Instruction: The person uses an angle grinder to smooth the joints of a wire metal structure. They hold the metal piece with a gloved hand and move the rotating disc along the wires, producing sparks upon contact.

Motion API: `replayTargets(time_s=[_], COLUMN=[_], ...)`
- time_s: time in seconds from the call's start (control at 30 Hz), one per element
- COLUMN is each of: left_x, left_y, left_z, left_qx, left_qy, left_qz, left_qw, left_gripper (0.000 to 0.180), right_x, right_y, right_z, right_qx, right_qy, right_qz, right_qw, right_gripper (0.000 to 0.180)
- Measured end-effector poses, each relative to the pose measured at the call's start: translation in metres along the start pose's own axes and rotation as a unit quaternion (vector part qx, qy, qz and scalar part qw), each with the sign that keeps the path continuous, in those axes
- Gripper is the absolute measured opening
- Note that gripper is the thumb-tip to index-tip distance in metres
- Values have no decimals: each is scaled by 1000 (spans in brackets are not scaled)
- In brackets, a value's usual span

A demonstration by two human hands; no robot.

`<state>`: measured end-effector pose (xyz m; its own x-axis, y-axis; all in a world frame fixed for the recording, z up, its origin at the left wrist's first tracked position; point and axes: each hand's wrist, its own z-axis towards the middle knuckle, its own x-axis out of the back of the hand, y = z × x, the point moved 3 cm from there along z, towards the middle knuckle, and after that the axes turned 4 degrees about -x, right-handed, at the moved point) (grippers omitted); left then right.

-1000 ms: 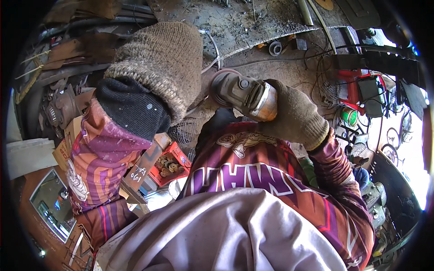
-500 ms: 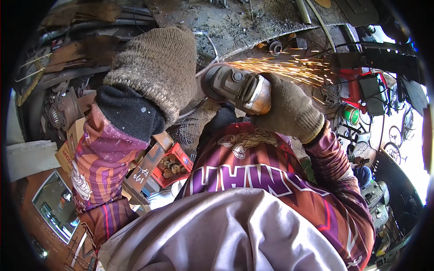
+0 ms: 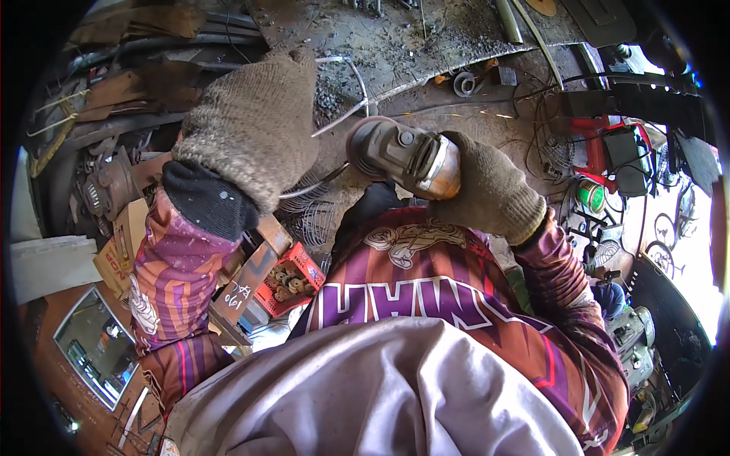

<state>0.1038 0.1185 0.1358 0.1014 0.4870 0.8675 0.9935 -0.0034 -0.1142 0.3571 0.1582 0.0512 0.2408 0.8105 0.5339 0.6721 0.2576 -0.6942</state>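
My right hand, in a brown knit glove, is wrapped round the body of an angle grinder. The grinder's disc points left, towards my left hand, which wears the same kind of glove. A thin bent metal rod sticks out from under the left glove. I take that hand as closed on the rod, though the glove's back hides its fingers. The grinder's disc is a little apart from the rod's bend. A second thin length runs below, partly behind the left glove.
A workbench covered in dark grit lies ahead. To the lower left are a red crate of round parts and a cardboard box. Cables, a green can and a red-framed machine stand on the right.
The bright spray of sparks has died down to a few faint streaks. My left hand has shifted left with the rod, and a gap has opened between rod and disc.
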Motion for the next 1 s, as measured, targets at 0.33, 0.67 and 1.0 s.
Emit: replayTargets(time_s=[0.33,0.67,1.0], left_x=[-74,-152,-185], left_y=[-63,-55,-51], left_z=[-7,-16,-9], left_qx=[-69,-86,-73], left_qy=[137,221,247], left_qz=[-26,-136,-52], left_qw=[988,962,965], left_gripper=[94,92,77], right_x=[3,-15,-14], right_y=[16,13,-19], right_z=[-14,-9,-7], right_qx=[-37,-36,-76], right_qy=[53,69,66], right_qz=[76,74,-11], right_qw=[995,994,995], right_gripper=[82,80,81])
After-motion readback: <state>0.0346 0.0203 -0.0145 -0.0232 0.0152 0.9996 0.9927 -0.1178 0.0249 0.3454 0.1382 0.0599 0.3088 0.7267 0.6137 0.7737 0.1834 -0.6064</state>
